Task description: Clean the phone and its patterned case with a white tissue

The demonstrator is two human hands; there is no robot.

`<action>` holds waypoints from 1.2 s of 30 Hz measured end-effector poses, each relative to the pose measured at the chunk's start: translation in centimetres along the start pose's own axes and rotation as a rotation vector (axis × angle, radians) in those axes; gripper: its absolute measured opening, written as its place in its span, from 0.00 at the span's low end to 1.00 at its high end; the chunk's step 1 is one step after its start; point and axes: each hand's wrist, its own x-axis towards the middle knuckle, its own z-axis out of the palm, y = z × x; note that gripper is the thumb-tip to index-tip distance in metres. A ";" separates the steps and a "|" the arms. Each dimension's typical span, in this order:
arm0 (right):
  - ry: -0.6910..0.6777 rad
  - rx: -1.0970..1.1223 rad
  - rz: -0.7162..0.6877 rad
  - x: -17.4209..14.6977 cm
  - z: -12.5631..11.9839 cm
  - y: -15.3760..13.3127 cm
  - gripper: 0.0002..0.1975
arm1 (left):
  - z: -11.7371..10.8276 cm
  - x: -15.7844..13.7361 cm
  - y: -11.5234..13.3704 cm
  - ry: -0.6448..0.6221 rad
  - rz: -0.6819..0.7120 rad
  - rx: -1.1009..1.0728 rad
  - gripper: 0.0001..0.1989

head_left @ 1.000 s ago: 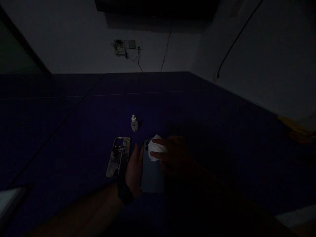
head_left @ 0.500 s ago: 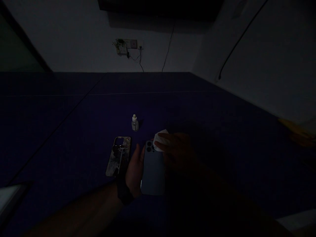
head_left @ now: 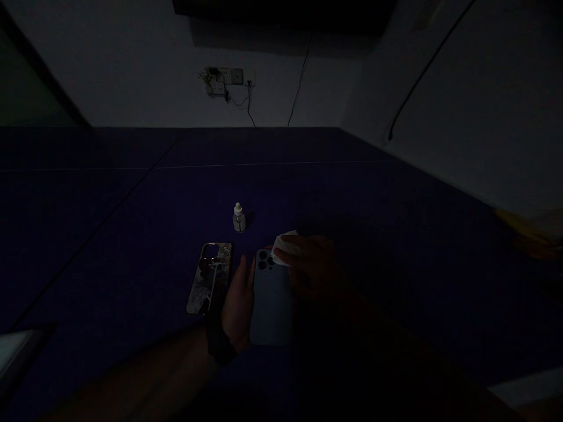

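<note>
A blue-grey smartphone point(head_left: 271, 308) lies back side up in my left hand point(head_left: 237, 305), which grips it from the left edge; the fingers beneath are mostly hidden. My right hand point(head_left: 314, 264) presses a folded white tissue point(head_left: 284, 245) on the top right of the phone's back, beside the camera lenses point(head_left: 264, 259). Left of my left hand, a patterned phone case point(head_left: 211, 278) with a camera cutout lies on the dark blue surface point(head_left: 153, 223). Just beyond the phone stands a small clear bottle point(head_left: 238, 221) with a white cap.
The room is very dim. Wall sockets point(head_left: 229, 76) with cables and a small plant are on the far wall below a dark screen point(head_left: 285, 14). A pale-topped object point(head_left: 17, 349) sits at the left edge. Something yellowish point(head_left: 523, 228) lies at the far right.
The tissue in my right hand has shifted very slightly, uncovering more of the camera lenses. The view has moved a little; the case and bottle have stayed put.
</note>
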 end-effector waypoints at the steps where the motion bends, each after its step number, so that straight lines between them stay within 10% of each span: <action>1: 0.003 0.001 0.010 0.0 0.1 0.1 0.20 | 0.0 0.0 0.0 0.011 0.000 0.004 0.26; 36: -0.048 -0.007 -0.171 -0.1 -0.4 0.2 0.16 | 0.5 0.1 0.2 0.025 0.009 -0.042 0.27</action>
